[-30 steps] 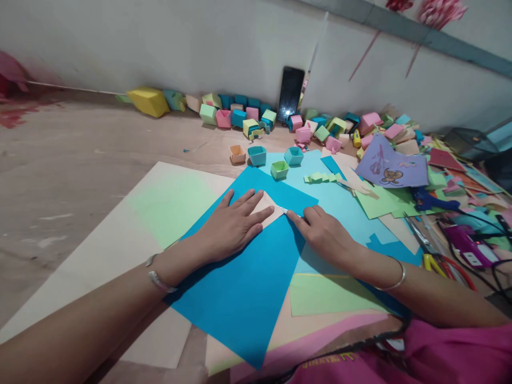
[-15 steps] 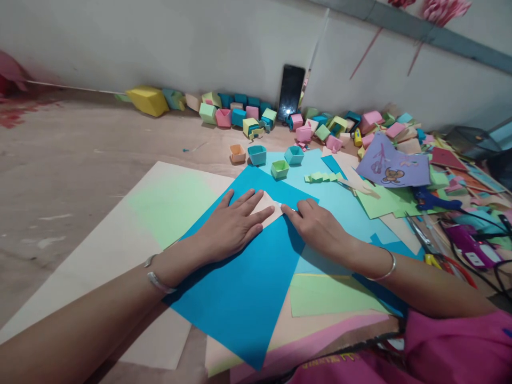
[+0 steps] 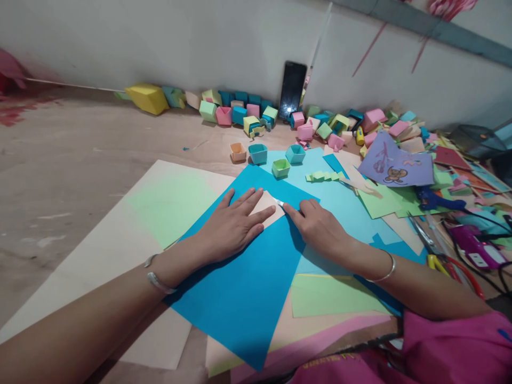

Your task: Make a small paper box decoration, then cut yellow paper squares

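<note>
My left hand (image 3: 234,224) lies flat with spread fingers, pressing a small peach piece of paper (image 3: 269,207) onto a large blue sheet (image 3: 236,298). Part of the peach piece is hidden under those fingers. At its right corner, my right hand (image 3: 322,226) is closed around a slim tool with a whitish tip (image 3: 279,202); the index finger stretches along it. Most of this tool is covered by the hand, so its kind cannot be made out. The tip touches or nearly touches the peach paper's edge.
Small paper boxes (image 3: 258,154) stand beyond the blue sheet. Folded paper shapes (image 3: 239,114) line the wall beside a leaning phone (image 3: 293,90). Scissors (image 3: 430,242), a blue glue gun (image 3: 436,200) and a purple device (image 3: 478,248) lie at right. A large cream sheet (image 3: 100,266) spreads left.
The right hand has shifted very slightly right, and more of the tool's whitish tip shows. My left hand keeps its place on the paper. The view has tilted a little.
</note>
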### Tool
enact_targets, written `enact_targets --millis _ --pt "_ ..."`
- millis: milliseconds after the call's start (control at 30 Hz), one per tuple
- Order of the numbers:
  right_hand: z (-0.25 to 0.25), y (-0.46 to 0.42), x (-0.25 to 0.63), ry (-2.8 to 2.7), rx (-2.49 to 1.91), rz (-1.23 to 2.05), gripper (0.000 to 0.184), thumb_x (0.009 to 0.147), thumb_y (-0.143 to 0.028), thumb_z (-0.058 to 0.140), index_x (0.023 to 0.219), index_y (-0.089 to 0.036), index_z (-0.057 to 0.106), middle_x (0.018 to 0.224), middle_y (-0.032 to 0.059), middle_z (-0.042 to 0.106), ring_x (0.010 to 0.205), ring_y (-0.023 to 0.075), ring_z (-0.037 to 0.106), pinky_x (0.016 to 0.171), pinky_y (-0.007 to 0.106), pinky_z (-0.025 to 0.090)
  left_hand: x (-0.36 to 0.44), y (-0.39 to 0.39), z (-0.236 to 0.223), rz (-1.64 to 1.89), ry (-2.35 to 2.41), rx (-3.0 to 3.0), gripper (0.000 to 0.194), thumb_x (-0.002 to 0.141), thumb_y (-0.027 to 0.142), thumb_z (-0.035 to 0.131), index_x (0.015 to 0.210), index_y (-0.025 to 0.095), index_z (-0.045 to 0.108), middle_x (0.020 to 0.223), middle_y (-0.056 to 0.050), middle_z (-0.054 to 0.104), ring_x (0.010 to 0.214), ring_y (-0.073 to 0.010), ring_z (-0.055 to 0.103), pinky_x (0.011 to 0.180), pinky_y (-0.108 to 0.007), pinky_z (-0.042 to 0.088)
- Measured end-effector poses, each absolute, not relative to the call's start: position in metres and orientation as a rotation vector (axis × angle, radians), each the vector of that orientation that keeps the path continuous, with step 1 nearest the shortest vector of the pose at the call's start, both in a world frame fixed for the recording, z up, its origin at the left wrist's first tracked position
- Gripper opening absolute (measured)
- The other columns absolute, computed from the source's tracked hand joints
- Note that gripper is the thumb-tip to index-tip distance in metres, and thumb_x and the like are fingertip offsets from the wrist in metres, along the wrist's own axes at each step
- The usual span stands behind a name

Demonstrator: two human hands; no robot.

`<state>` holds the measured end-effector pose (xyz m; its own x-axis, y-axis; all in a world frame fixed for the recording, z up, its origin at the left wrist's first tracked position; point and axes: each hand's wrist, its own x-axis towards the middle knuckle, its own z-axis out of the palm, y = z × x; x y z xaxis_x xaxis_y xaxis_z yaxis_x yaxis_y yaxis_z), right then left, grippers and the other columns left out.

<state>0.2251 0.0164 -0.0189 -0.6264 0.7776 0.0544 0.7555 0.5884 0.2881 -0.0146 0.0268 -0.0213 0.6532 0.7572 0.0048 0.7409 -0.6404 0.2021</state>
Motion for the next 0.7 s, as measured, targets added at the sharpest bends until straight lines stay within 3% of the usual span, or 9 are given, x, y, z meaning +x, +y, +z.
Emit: enact_targets --millis 467,700 --pt "-0.012 0.04 0.202 2.589 1.457 0.318 0.046 0.101 -0.012 0.029 0.143 -0.013 0.047 0.098 0.0174 0.06 0.092 0.0276 0.053 0.062 0.032 0.037 -0.016 0.028 -0.021 0.077 1.221 2.724 0.047 0.102 0.04 0.032 0.149 0.035 0.038 0.162 -0.008 0.023 0.15 -0.0311 0.02 0.117 -0.056 0.013" --pt "0.002 0.019 0.252 2.482 1.532 0.499 0.048 0.098 -0.009 0.034 0.144 -0.015 0.044 0.091 0.0118 0.061 0.086 0.0247 0.057 0.06 0.03 0.036 -0.019 0.029 -0.021 0.144 1.162 2.729 0.046 0.102 0.04 0.033 0.148 0.039 0.038 0.163 -0.004 0.02 0.149 -0.0308 0.02 0.117 -0.055 0.013"
